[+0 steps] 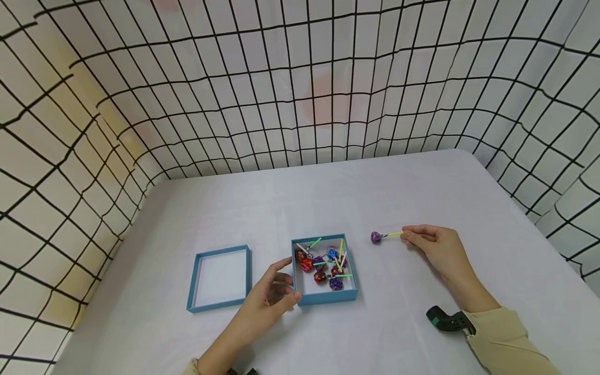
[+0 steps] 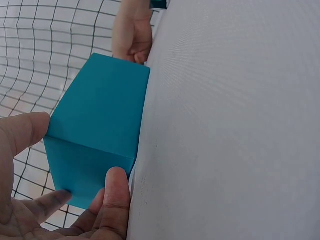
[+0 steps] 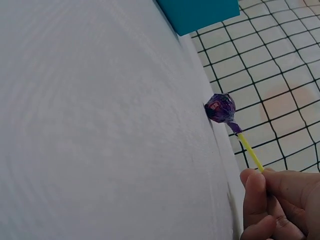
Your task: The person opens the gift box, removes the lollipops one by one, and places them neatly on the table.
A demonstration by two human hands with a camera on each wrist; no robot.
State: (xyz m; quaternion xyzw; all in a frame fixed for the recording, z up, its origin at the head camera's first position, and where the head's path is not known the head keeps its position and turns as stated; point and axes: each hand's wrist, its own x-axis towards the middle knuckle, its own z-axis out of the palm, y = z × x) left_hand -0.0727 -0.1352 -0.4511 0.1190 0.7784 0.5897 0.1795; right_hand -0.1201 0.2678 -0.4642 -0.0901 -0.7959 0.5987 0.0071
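Note:
My right hand pinches the yellow stick of a purple-wrapped lollipop between thumb and fingers, to the right of the box. In the right wrist view the lollipop's wrapped head is close to the white tabletop; whether it touches cannot be told. My left hand is at the left side of a blue box, its fingertips touching the outer wall. Inside the box lie several wrapped lollipops in red, purple and blue, with green, yellow and white sticks. The left wrist view shows the box's outer walls.
Left of the left hand lies a blue-rimmed box lid, its white inside facing up. All of this stands on a white-covered table. Black-lined netting or grid cloth rises behind the table and along both sides.

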